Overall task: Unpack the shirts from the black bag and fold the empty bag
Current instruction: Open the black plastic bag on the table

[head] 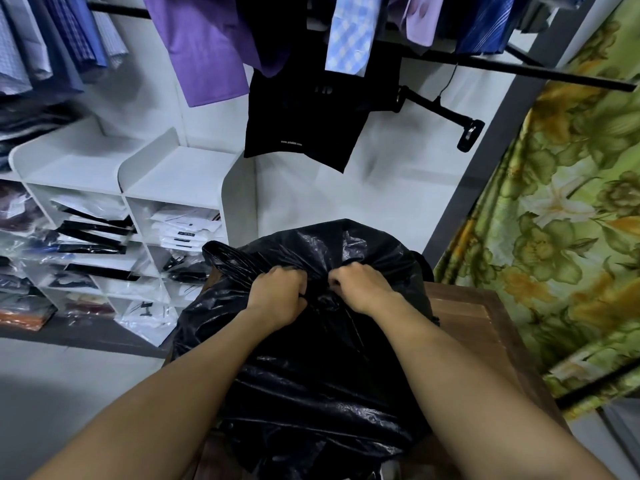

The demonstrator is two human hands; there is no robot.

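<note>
Bag: the black bag (311, 375) sits bulging on a wooden table (474, 323), its mouth gathered into a bunch at the top centre (the plastic hides whatever is inside).
Left hand (277, 294): fingers curled tight round the left side of the gathered bunch, knuckles up; a loose flap of the bag sticks out to the left past it.
Right hand (360, 287): fingers curled into the right side of the same bunch, gripping the plastic.
Hands to bag: both rest on top of the bag, close together, with the bunched neck between them and the bag's bulk spreading below the forearms.
Table edges: the bag covers the table's left part and hangs over its left edge; a strip of bare wood shows along the right side.
Right side: a green floral curtain (561, 237) hangs just beside the table's right edge.
Left side: a white shelf unit (173, 174) stands near, its cubbies stacked with wrapped shirts (187, 226).
Overhead: hanging shirts (201, 46) and a black garment cover (301, 126) hang above the bag's far side.
Open room: pale bare surface beyond the bag, between shelf unit and curtain.
</note>
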